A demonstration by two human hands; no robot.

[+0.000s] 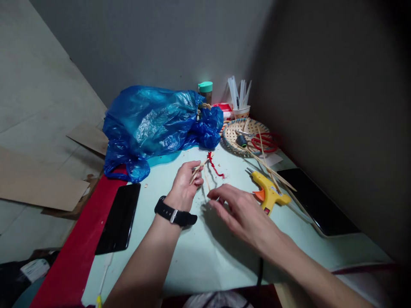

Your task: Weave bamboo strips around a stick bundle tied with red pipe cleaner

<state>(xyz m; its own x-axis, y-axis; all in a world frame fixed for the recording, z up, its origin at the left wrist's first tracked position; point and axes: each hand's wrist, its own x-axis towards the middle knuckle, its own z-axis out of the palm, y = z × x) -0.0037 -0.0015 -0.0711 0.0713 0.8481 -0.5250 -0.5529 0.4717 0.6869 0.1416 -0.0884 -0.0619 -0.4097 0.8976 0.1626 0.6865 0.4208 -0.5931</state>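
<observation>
Taking the clock from the strips at mid-tabletop (189, 265), a blue plastic bag (160, 117) fills eleven o'clock and a woven basket (230, 142) two. The right hand (237, 207), at four, has thumb and forefinger close together by a strip's lower end; whether they grip it I cannot tell. The left hand (186, 183) pinches the thin wooden strips (203, 164). At three, a yellow glue gun (272, 195) bears a small, unreadable label. Red string (213, 165) meets the strips' upper end.
</observation>
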